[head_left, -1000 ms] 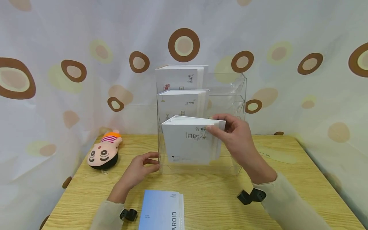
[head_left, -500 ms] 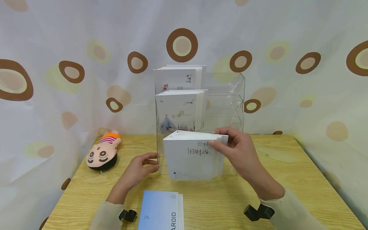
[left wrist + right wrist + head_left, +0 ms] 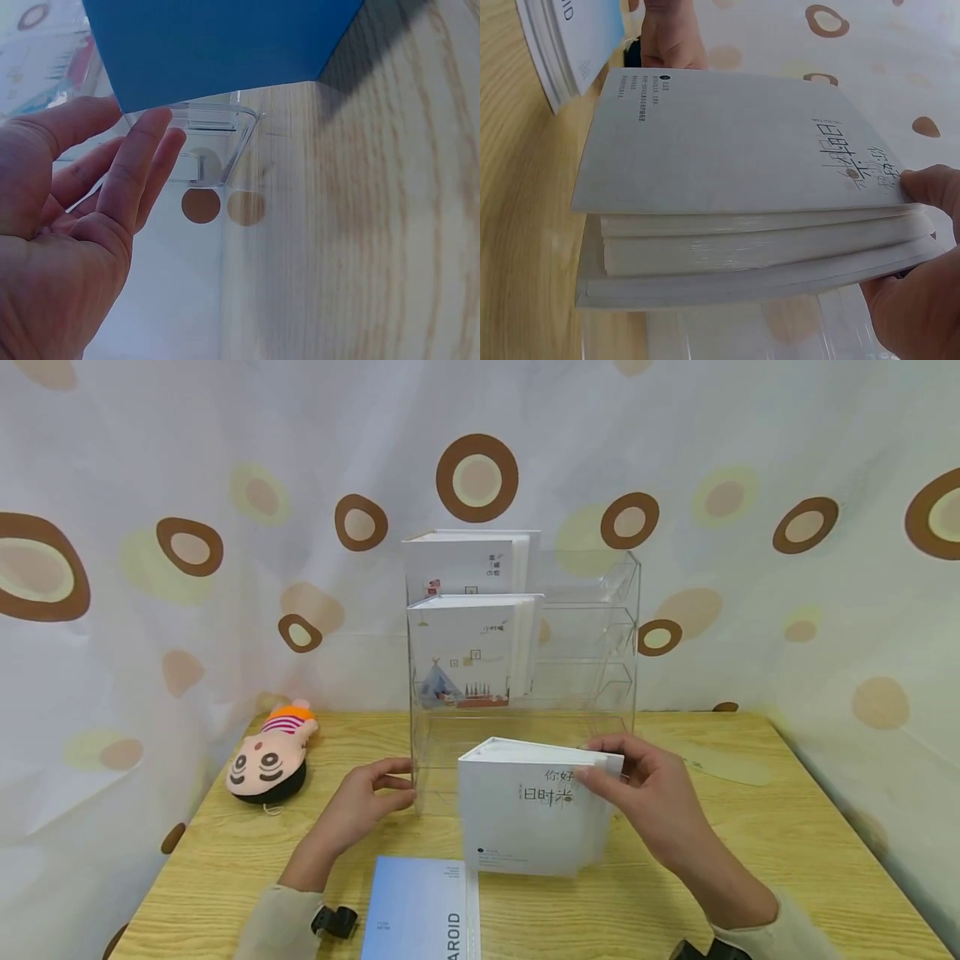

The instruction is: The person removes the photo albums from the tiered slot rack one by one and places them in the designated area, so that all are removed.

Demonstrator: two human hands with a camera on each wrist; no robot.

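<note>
A thick white photo album (image 3: 517,835) hangs upright just above the table, in front of the clear acrylic rack (image 3: 525,727). My right hand (image 3: 660,797) pinches its upper right corner, thumb on the printed cover and fingers behind; the right wrist view shows the album (image 3: 705,150) with its page edges spread a little. At the rack's lower left side, my left hand (image 3: 360,810) touches the clear wall with fairly straight fingers. Two more white albums stand in the rack: one on the middle tier (image 3: 465,652), one on the top tier (image 3: 457,560).
A blue album (image 3: 416,910) lies on the wooden table (image 3: 780,860) at the front, near my left forearm. A plush doll (image 3: 270,756) lies at the left. Behind the rack hangs a white curtain (image 3: 555,418) with brown circles.
My right hand has drawn the white album out of the rack's lowest tier, toward me, down and slightly right. My left hand stays at the rack's side.
</note>
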